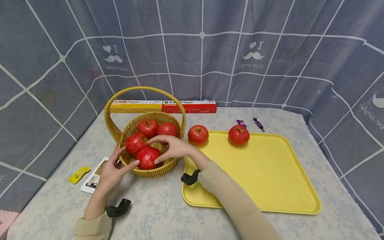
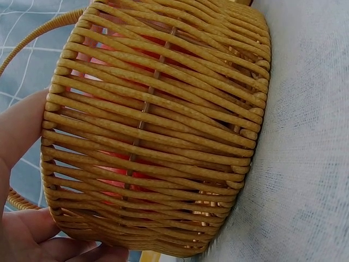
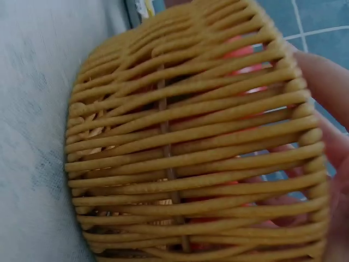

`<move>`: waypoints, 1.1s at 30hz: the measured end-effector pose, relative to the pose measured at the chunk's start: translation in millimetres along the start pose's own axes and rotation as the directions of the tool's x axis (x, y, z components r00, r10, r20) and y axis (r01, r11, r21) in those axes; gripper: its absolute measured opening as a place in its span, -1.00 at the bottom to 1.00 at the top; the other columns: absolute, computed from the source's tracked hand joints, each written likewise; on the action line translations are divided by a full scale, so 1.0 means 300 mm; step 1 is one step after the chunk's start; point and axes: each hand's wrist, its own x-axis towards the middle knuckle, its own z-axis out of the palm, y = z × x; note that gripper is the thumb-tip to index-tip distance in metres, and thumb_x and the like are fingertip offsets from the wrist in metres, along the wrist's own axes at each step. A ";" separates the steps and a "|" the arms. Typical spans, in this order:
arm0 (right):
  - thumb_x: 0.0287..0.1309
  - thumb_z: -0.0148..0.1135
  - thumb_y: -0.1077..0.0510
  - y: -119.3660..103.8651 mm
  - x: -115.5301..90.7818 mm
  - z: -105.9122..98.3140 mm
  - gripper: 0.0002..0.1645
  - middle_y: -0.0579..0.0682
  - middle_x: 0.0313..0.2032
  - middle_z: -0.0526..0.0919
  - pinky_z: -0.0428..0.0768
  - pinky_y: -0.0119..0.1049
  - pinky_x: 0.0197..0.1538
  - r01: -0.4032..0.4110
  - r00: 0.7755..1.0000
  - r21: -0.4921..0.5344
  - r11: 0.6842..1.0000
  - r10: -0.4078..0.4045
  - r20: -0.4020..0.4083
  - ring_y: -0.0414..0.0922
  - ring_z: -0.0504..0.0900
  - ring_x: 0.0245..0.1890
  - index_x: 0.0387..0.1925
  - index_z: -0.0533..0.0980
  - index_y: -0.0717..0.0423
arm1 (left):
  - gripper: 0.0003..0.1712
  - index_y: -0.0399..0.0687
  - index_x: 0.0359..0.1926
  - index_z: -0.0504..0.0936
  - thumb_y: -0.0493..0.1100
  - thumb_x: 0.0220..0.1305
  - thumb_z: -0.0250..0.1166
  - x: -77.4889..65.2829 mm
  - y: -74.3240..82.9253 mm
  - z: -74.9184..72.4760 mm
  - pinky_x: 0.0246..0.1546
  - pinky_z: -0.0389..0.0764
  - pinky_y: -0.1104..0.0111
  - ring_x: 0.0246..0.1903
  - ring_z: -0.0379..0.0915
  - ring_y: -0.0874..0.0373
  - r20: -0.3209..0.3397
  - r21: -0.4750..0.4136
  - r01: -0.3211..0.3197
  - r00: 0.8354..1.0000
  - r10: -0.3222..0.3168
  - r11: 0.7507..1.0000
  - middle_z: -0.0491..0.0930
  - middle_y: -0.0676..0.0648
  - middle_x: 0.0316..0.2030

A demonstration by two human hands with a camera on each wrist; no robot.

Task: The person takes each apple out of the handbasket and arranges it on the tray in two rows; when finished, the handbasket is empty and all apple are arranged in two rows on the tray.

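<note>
From over the person's head, I see the right hand (image 1: 172, 146) arched down into a round, golden-brown woven basket (image 1: 154, 172) with a tall hooped handle. Its thumb and fingers part widely around the glossy red front apple (image 1: 148, 158), the thumb against its side. The left hand (image 1: 111, 171) grasps the basket's near-left rim, thumb reaching inside beside that apple. Three more red apples (image 1: 147, 127) sit in the basket; two others (image 1: 239, 135) are at the far side of a yellow rectangular tray (image 1: 255, 176), one at its corner. Behind the basket, a long yellow box (image 1: 136, 107) and a long red box (image 1: 189, 107) both read "PASTA" beside Chinese characters. The grey-blue, white-lined curtain (image 1: 186, 56) carries "I", a heart, a moustache and "love simple", the lettering mirrored.

The left wrist view reveals what the head view hides: the basket's outer wall, standing on the pale patterned tabletop (image 2: 305, 142), with red showing between the strands and the left hand around the rim.

From the right wrist, the opposite wall shows, and through its gaps the right hand's fingers appear inside, next to red fruit.
</note>
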 end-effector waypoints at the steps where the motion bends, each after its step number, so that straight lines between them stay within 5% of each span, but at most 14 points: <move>1: -0.11 0.50 0.04 0.001 0.011 0.000 -0.25 -0.16 0.17 0.45 0.41 -0.13 0.20 -0.004 1.000 -0.023 1.000 0.005 0.029 -0.12 0.36 0.18 0.19 0.44 -0.04 | 0.02 -0.13 0.46 -0.01 0.11 0.15 0.34 -0.001 0.000 0.000 0.24 0.20 0.00 0.34 -0.03 -0.23 0.000 -0.002 0.001 1.000 -0.001 1.000 -0.39 -0.14 0.45; 8: -0.11 0.50 0.08 0.008 0.074 -0.007 -0.25 -0.24 0.17 0.44 0.35 -0.35 0.21 -0.012 0.979 -0.058 0.998 0.024 0.202 -0.37 0.31 0.17 0.20 0.47 -0.08 | 0.03 -0.14 0.45 -0.01 0.11 0.14 0.34 0.001 0.000 -0.003 0.25 0.19 0.01 0.34 -0.04 -0.22 -0.003 0.002 -0.004 1.000 0.004 1.000 -0.39 -0.14 0.45; 16: -0.19 0.47 0.28 0.013 0.096 0.004 -0.13 -0.11 0.22 0.33 0.37 -0.40 0.14 -0.026 0.952 -0.022 0.999 0.031 0.304 -0.26 0.28 0.16 0.25 0.36 -0.02 | 0.04 -0.14 0.45 0.00 0.11 0.13 0.35 0.000 -0.003 -0.005 0.26 0.18 0.03 0.35 -0.06 -0.19 0.006 -0.001 -0.001 1.000 0.001 1.000 -0.39 -0.13 0.45; 25: -0.12 0.40 0.22 0.008 0.060 0.012 -0.26 -0.17 0.12 0.40 0.40 -0.44 0.09 -0.002 0.978 -0.231 0.973 0.050 0.201 -0.27 0.36 0.05 0.18 0.38 -0.08 | 0.02 -0.17 0.44 0.02 0.08 0.13 0.37 -0.003 -0.006 0.002 0.26 0.18 0.03 0.35 -0.04 -0.19 0.001 -0.002 -0.015 1.000 0.015 1.000 -0.37 -0.14 0.45; 33: -0.15 0.44 0.10 -0.005 -0.045 -0.074 -0.17 -0.09 0.20 0.34 0.46 -0.26 0.08 -0.005 0.999 -0.134 0.991 -0.002 -0.050 -0.15 0.34 0.13 0.25 0.37 -0.11 | 0.00 -0.15 0.45 0.02 0.04 0.14 0.37 -0.001 -0.009 0.002 0.26 0.16 0.04 0.36 -0.07 -0.17 0.001 -0.001 -0.031 1.000 0.031 1.000 -0.37 -0.16 0.45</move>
